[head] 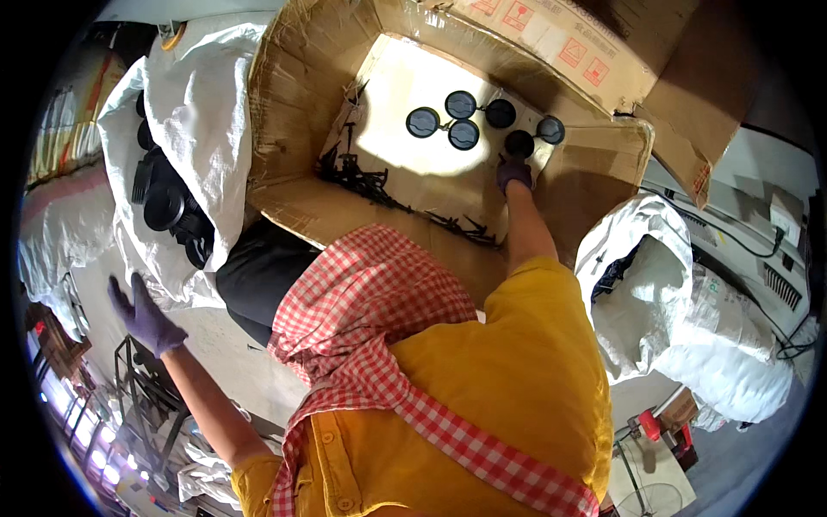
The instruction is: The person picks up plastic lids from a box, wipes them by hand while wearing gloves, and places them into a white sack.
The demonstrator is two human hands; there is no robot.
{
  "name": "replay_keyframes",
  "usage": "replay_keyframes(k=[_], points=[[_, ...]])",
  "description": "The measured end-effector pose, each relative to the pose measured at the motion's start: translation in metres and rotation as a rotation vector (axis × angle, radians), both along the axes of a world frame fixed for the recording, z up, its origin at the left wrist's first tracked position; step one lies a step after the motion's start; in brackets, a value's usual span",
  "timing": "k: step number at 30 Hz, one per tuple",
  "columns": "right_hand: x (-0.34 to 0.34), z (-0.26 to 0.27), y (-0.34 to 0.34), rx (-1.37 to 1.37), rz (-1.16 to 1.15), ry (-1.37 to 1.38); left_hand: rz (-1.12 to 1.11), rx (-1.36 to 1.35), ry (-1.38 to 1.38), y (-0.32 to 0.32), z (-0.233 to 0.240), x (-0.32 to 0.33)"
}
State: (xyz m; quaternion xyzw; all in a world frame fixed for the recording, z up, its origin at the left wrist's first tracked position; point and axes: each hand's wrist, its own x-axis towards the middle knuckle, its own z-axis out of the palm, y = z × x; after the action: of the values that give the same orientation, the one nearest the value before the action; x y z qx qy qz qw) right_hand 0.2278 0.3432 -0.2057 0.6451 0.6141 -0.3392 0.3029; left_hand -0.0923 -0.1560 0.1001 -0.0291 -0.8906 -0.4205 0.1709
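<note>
My right hand (pixel 515 173), in a purple glove, reaches into a large cardboard box (pixel 381 213) and is at a round black plastic part (pixel 519 143); whether the fingers grip it is hidden. A joined black disc (pixel 550 130) lies just right of it. Further left on the box's pale bottom are several more round black parts (pixel 462 134), linked by short pieces. Thin black plastic scraps (pixel 362 178) lie along the box's near and left edges. My left hand (pixel 147 318), also gloved, is held out at the left with fingers apart and nothing in it, below a white woven sack (pixel 200 116).
Round black parts (pixel 165 205) fill the mouth of the left sack. Another white woven sack (pixel 639 310) stands at the right, beside a pale machine housing (pixel 743 213) with cables. Raised cardboard flaps (pixel 581 52) edge the box's far side. Black metal frames (pixel 139 394) stand at lower left.
</note>
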Motion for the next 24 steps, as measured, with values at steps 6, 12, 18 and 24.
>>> replay_keyframes(k=[6,12,18,24], points=[[0.01,-0.061,0.017,0.031,0.261,0.024,0.2,0.0,-0.103,-0.092,0.004,0.008],[0.052,-0.19,0.042,0.052,1.464,-0.353,0.114,0.15,-0.192,-0.113,-0.005,0.011],[0.019,-0.109,-0.024,0.06,0.449,0.142,0.041,0.011,-0.181,-0.042,-0.006,0.024],[-0.021,0.08,-0.118,-0.195,-0.058,0.928,-0.667,0.243,-0.852,0.144,0.005,0.102]])
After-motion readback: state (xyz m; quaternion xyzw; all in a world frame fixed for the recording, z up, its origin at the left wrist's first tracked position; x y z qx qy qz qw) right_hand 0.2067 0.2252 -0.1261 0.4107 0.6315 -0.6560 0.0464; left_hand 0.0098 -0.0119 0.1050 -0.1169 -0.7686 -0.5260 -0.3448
